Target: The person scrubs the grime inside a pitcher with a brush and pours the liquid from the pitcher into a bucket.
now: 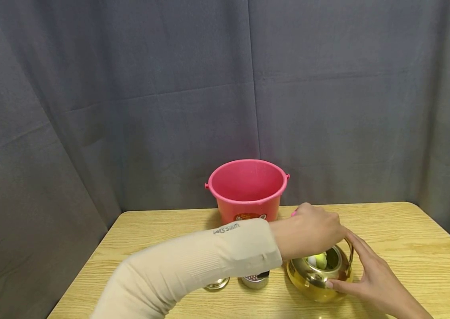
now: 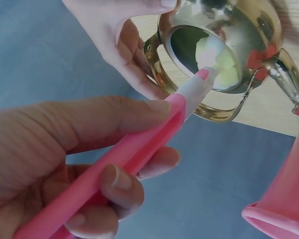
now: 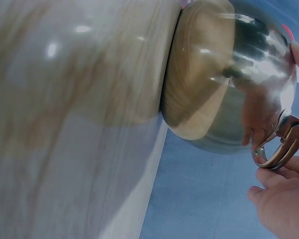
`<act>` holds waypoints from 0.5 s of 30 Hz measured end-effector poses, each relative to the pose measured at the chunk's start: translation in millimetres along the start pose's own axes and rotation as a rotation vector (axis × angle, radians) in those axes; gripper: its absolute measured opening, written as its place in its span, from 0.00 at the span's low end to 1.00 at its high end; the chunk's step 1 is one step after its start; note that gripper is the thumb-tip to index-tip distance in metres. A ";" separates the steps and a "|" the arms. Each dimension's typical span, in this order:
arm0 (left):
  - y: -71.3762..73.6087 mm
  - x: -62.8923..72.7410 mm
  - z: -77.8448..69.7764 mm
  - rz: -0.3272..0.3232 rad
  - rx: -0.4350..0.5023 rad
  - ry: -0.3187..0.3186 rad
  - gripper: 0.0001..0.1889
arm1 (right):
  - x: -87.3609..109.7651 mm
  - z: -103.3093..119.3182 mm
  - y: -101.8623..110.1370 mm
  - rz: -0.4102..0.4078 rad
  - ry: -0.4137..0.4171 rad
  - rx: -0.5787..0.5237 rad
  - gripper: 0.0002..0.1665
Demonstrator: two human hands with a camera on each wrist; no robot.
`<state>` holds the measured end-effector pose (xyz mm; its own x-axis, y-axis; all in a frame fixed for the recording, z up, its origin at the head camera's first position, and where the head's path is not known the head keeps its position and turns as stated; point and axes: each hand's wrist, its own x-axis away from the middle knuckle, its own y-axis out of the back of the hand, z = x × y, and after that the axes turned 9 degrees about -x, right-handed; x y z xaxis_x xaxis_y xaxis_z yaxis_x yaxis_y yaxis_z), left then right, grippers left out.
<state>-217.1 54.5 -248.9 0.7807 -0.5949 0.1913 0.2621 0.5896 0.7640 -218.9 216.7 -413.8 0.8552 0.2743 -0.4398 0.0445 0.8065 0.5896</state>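
Note:
My left hand (image 1: 314, 230) grips the pink handle (image 2: 114, 164) of a cleaning brush with a white neck. Its pale yellow-and-white head (image 1: 318, 260) sits inside the round opening of a shiny gold teapot (image 1: 310, 283). The teapot rests on the table, its mouth facing up. My right hand (image 1: 372, 274) steadies it, thumb on the shoulder beside the opening and fingers at the curved handle (image 3: 284, 147). In the left wrist view the spout (image 2: 287, 79) points away from the right hand. Part of the brush head is hidden within the pot.
Behind the left forearm stands a pink bucket (image 1: 249, 206) at the table's back. A small perforated metal strainer (image 1: 254, 282) and a gold round piece (image 1: 218, 284) lie left of the teapot, partly covered by the cream sleeve (image 1: 193, 261). Grey curtains (image 1: 169, 110) surround the wooden table (image 1: 408, 248).

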 end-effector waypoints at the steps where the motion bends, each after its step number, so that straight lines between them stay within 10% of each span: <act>1: -1.1 0.3 0.2 -0.009 0.003 0.004 0.17 | 0.0 0.4 0.2 0.002 -0.001 -0.002 0.70; 15: -16.2 11.5 17.9 -0.083 0.058 -0.051 0.10 | -1.2 -1.0 -1.0 -0.011 0.016 0.019 0.69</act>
<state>-222.6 28.3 -248.1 0.7277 -0.6680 0.1558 0.2902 0.5057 0.8124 -220.5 216.1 -414.5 0.8465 0.2738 -0.4566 0.0634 0.7997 0.5971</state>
